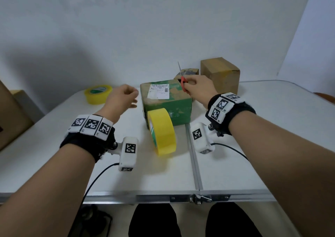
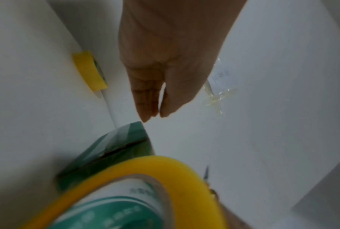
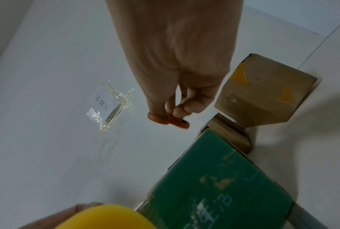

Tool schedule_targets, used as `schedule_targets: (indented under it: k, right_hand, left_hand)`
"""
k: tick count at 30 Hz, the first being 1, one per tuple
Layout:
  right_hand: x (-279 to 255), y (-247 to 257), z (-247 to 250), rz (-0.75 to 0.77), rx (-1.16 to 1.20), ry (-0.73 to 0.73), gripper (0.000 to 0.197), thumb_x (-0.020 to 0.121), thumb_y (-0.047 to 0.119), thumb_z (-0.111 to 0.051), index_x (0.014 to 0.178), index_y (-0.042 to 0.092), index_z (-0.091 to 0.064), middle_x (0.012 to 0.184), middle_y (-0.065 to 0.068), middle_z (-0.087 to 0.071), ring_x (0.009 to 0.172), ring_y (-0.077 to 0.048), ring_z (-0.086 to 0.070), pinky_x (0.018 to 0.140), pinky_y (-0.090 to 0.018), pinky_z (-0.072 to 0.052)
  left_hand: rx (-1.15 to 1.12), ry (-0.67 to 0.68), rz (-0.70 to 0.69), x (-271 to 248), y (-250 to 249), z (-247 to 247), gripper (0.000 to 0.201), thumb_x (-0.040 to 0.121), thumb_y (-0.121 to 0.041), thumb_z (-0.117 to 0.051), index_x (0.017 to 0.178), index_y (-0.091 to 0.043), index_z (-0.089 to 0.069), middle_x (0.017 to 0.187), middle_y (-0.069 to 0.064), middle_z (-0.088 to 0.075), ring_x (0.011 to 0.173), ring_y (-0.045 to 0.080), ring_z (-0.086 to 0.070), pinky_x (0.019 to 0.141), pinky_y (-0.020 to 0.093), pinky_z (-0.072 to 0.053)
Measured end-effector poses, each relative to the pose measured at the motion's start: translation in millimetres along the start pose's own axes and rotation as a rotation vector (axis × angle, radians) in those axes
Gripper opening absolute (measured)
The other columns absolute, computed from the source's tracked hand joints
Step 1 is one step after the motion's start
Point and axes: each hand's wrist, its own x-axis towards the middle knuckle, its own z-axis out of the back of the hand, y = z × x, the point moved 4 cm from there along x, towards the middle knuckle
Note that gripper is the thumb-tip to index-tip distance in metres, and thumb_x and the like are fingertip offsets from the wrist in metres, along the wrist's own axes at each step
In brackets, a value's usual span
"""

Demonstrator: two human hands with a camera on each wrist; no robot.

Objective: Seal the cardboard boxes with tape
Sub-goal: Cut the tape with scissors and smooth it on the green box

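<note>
A green cardboard box with a white shipping label stands mid-table. In front of it a yellow tape roll stands on its edge. A second yellow tape roll lies flat at the back left. My left hand hovers just left of the green box with relaxed fingers and holds nothing; the left wrist view shows its fingers straight and together. My right hand is over the box's far right corner and grips red-handled scissors, blade pointing up. The right wrist view shows the red scissor handle pinched in my fingers.
A tall brown box and a small brown box stand behind the green one, by the wall. Another brown box sits off the table's left edge. A metal seam splits the white table. A taped note sticks to the wall.
</note>
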Motion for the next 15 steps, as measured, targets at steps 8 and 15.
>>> schedule_targets:
  k: [8, 15]
  right_hand:
    - [-5, 10, -25, -0.006, 0.034, 0.202, 0.024, 0.092, 0.014, -0.063, 0.115, 0.012, -0.064, 0.088, -0.003, -0.069, 0.056, -0.011, -0.057, 0.059, -0.024, -0.053]
    - [-4, 21, -35, 0.172, -0.19, 0.183, 0.031, 0.088, 0.035, -0.066, 0.116, 0.023, -0.062, 0.079, 0.008, -0.061, 0.08, -0.014, -0.059, 0.063, -0.027, -0.042]
  left_hand:
    - [-0.183, 0.422, 0.573, -52, 15, -29, 0.059, 0.097, -0.052, -0.046, 0.114, 0.004, -0.056, 0.113, 0.024, -0.062, 0.087, 0.038, -0.069, 0.07, 0.039, -0.062]
    - [-0.284, 0.459, 0.575, -56, 3, -42, 0.042, 0.091, -0.047, -0.061, 0.115, -0.013, -0.063, 0.111, 0.011, -0.064, 0.084, 0.024, -0.07, 0.066, 0.033, -0.061]
